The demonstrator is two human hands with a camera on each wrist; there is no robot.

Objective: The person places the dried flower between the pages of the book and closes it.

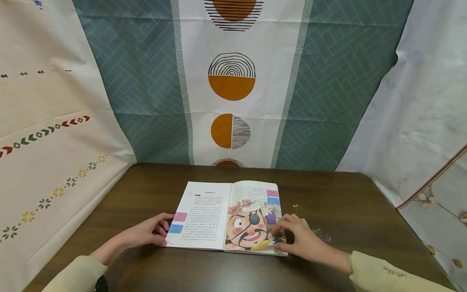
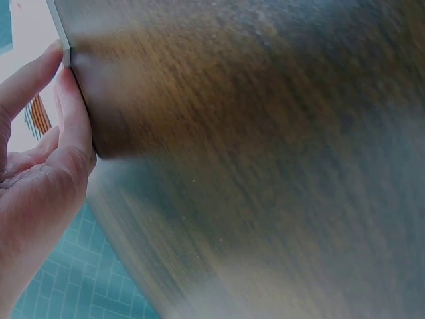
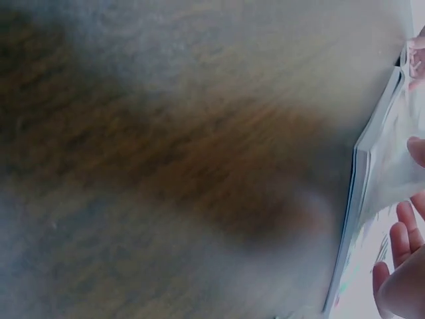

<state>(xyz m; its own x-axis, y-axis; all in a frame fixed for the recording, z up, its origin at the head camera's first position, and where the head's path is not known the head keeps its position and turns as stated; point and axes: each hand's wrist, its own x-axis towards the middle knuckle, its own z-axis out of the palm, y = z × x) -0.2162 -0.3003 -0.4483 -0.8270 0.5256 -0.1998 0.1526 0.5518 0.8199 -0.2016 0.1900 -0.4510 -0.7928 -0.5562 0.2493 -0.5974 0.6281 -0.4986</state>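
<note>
Both hands at a book [image 1: 221, 217], pages spread on the table [image 1: 153, 184].
On my feed the book lies between them; the left hand [image 1: 150, 232] touches its left edge, and I can't tell whether that grip pinches it. The right hand [image 1: 300, 239] bends over the illustrated page's lower corner, thumb and forefinger parted, nothing visibly held.

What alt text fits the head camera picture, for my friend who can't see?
An open illustrated book lies on a dark wooden table, its right page showing a grinning pirate with an eye patch. A person's left grip touches the book's left edge; the right grip is over the right page's lower corner.
</note>
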